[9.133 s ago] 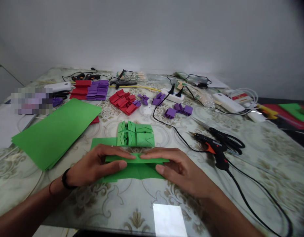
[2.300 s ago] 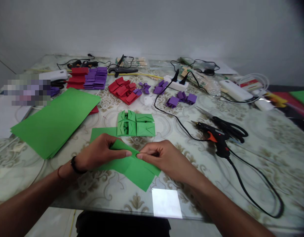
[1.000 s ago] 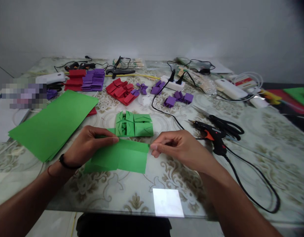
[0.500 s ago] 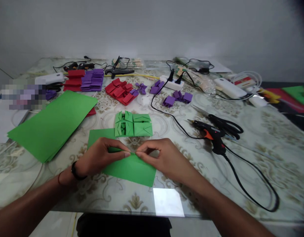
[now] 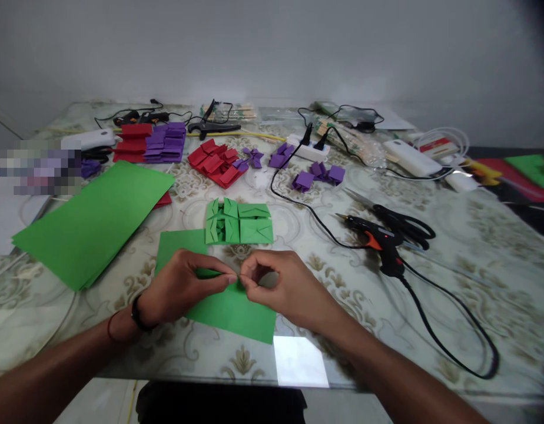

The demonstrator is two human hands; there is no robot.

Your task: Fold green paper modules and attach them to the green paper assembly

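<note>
Here, left hand (image 5: 177,288) and right hand (image 5: 285,288) pinch a green sheet (image 5: 239,318) by its far edge, tabletop (image 5: 338,274) extending rightward.

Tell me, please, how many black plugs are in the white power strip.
2 in the power strip: the left plug around its middle, the right plug toward its right end.

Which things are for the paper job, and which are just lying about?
In the job:
green sheet, in left hand and right hand
probably green stack and folded green pieces

Just lying about, I think:
scissors
glue gun
red pieces
purple pieces
</note>
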